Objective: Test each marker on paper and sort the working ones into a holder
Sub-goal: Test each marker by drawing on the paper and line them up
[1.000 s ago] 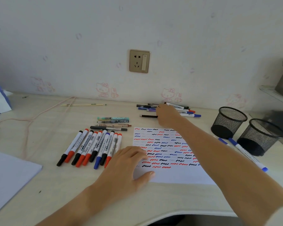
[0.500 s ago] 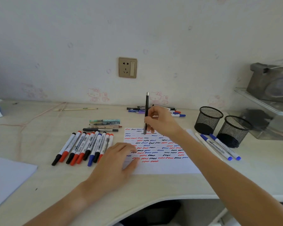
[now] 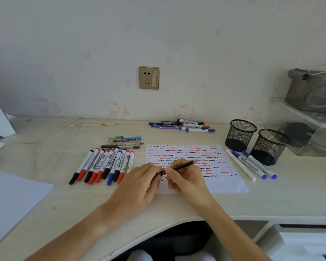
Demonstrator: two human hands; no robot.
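Both hands meet over the near left part of the paper (image 3: 224,182), the sheet covered in red, blue and black squiggles. The right hand (image 3: 186,178) pinches a thin black pen (image 3: 183,165) that slants up and away to the right over the sheet, and the left hand (image 3: 139,183) has its fingertips curled onto the pen's near end (where a small dark piece shows between the two hands), so each grip is clamped on the pen. Left of the paper a row of capped markers (image 3: 104,164) lies side by side on the tabletop (image 3: 271,200), red, black and blue caps pointing toward the person. Just right of the paper lie three more markers (image 3: 252,164), two of them blue-capped. Beyond those, right of the sheet's far corner, stand two black mesh holders (image 3: 240,134), close together. Behind the paper, near the wall, sits a loose pile of pens and markers (image 3: 186,126).
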